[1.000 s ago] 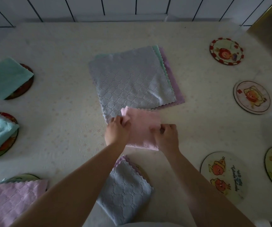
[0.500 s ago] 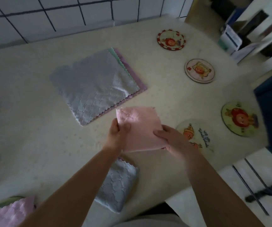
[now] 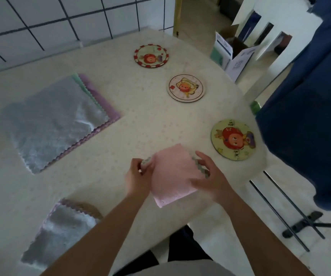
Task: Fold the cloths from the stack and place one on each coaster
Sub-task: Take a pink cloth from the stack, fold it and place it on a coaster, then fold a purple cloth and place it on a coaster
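I am holding the folded pink square cloth (image 3: 173, 174) low over the desk (image 3: 140, 120), left hand (image 3: 138, 177) pinching its left edge, right hand (image 3: 210, 181) gripping its right edge, apparently above a mostly hidden coaster (image 3: 200, 163). Risk: with the target covered I am placing blind, so the fold may be slipping open or landing off-centre.

Home dining corner: tiled wall (image 3: 41, 26), table (image 3: 140, 120)
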